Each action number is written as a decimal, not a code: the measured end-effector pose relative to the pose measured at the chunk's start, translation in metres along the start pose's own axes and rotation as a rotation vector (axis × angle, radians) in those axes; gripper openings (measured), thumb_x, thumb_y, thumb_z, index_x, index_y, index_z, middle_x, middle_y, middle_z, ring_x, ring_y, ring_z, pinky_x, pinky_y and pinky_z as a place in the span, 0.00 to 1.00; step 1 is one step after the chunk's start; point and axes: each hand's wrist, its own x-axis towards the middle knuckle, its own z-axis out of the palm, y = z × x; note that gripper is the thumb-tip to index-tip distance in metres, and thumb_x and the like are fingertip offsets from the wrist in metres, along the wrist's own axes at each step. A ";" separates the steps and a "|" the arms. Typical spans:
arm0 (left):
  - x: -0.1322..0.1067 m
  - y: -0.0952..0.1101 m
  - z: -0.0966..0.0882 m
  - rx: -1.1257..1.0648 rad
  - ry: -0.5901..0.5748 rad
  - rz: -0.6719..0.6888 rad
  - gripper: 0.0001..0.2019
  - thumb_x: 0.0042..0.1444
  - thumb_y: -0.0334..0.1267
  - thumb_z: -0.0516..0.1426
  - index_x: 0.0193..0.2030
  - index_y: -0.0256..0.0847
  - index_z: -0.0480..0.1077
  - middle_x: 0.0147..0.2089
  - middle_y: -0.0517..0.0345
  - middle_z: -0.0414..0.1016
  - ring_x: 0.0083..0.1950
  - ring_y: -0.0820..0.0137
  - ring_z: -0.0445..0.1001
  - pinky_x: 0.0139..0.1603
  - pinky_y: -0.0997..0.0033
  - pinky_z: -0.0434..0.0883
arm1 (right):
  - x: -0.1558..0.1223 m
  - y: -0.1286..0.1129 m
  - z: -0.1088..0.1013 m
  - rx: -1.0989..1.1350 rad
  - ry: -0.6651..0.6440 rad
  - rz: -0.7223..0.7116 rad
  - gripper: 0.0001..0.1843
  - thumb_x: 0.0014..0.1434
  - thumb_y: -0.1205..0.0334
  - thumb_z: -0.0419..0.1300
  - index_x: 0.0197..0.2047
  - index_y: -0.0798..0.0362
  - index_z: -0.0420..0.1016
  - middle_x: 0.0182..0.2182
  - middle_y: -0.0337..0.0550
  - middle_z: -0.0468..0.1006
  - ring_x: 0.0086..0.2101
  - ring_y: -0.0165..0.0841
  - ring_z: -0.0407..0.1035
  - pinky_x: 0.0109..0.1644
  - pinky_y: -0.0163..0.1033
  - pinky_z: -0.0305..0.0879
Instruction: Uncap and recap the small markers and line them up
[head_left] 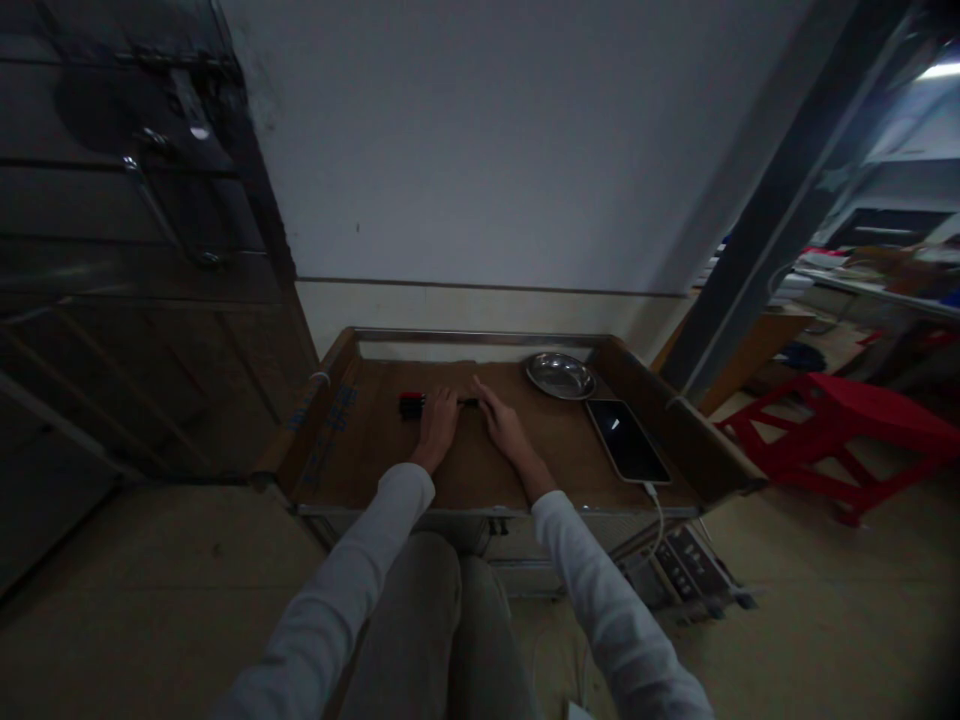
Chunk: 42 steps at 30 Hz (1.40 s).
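The brown surface (375, 470) is partly covered by the forearms. The red plastic stool (870, 410), right of it, is cut by the picture edge. On the surface, the phone (628, 442) with its white cable (660, 520) lies near the metal dish (561, 376). Left hand (440, 415) covers the middle of some slim black-and-red objects (409, 405); right hand (499, 415) is at their thin dark end. I cannot tell whether either hand grips, and their exact kind is unclear.
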 end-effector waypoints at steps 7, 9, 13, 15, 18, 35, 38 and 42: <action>-0.004 0.002 -0.001 0.145 0.004 0.024 0.10 0.59 0.30 0.47 0.43 0.36 0.67 0.45 0.45 0.69 0.51 0.58 0.63 0.51 0.56 0.61 | -0.008 0.006 -0.008 -0.295 -0.085 -0.161 0.32 0.56 0.60 0.57 0.63 0.47 0.54 0.58 0.46 0.63 0.57 0.37 0.58 0.60 0.46 0.54; -0.009 0.005 -0.003 0.133 -0.009 0.071 0.10 0.58 0.30 0.48 0.44 0.38 0.67 0.45 0.48 0.69 0.50 0.59 0.63 0.51 0.56 0.60 | -0.012 0.012 -0.013 -0.419 -0.014 -0.112 0.28 0.55 0.56 0.59 0.59 0.50 0.62 0.54 0.49 0.67 0.54 0.40 0.59 0.57 0.48 0.56; -0.018 0.010 -0.004 0.120 -0.053 0.144 0.11 0.57 0.30 0.50 0.46 0.41 0.67 0.46 0.49 0.68 0.50 0.59 0.63 0.50 0.55 0.60 | -0.018 0.018 -0.017 -0.624 0.047 0.002 0.16 0.56 0.53 0.57 0.45 0.51 0.73 0.42 0.50 0.71 0.45 0.42 0.62 0.49 0.46 0.58; -0.018 0.011 -0.003 0.126 -0.077 0.151 0.10 0.58 0.33 0.50 0.44 0.41 0.68 0.46 0.49 0.68 0.49 0.58 0.63 0.49 0.55 0.60 | -0.018 0.018 -0.017 -0.666 0.026 0.012 0.12 0.58 0.54 0.55 0.40 0.50 0.75 0.39 0.48 0.72 0.42 0.41 0.62 0.46 0.44 0.57; -0.015 0.011 -0.001 0.141 -0.097 0.144 0.08 0.59 0.37 0.50 0.41 0.41 0.69 0.45 0.48 0.68 0.49 0.58 0.62 0.49 0.55 0.59 | -0.015 0.018 -0.015 -0.695 0.010 0.010 0.11 0.60 0.56 0.54 0.38 0.50 0.75 0.38 0.47 0.72 0.41 0.39 0.62 0.45 0.42 0.56; -0.035 0.000 -0.028 0.324 0.142 -0.239 0.11 0.60 0.36 0.47 0.44 0.36 0.66 0.45 0.42 0.66 0.47 0.55 0.64 0.46 0.54 0.62 | -0.011 0.012 -0.010 -0.707 0.098 0.056 0.13 0.62 0.62 0.47 0.40 0.53 0.72 0.38 0.49 0.72 0.41 0.38 0.63 0.43 0.40 0.56; -0.049 -0.014 -0.042 0.355 0.093 -0.265 0.10 0.59 0.35 0.49 0.44 0.37 0.66 0.46 0.44 0.66 0.47 0.56 0.64 0.46 0.55 0.62 | -0.012 0.011 -0.009 -0.592 0.127 0.049 0.13 0.61 0.63 0.48 0.41 0.53 0.72 0.38 0.48 0.72 0.41 0.37 0.64 0.44 0.40 0.57; -0.056 -0.026 -0.051 0.323 0.012 -0.176 0.07 0.58 0.35 0.51 0.42 0.42 0.67 0.45 0.49 0.68 0.48 0.59 0.64 0.47 0.57 0.61 | -0.012 0.007 -0.005 -0.381 0.161 0.042 0.13 0.60 0.60 0.49 0.41 0.52 0.73 0.38 0.47 0.72 0.40 0.37 0.65 0.46 0.41 0.60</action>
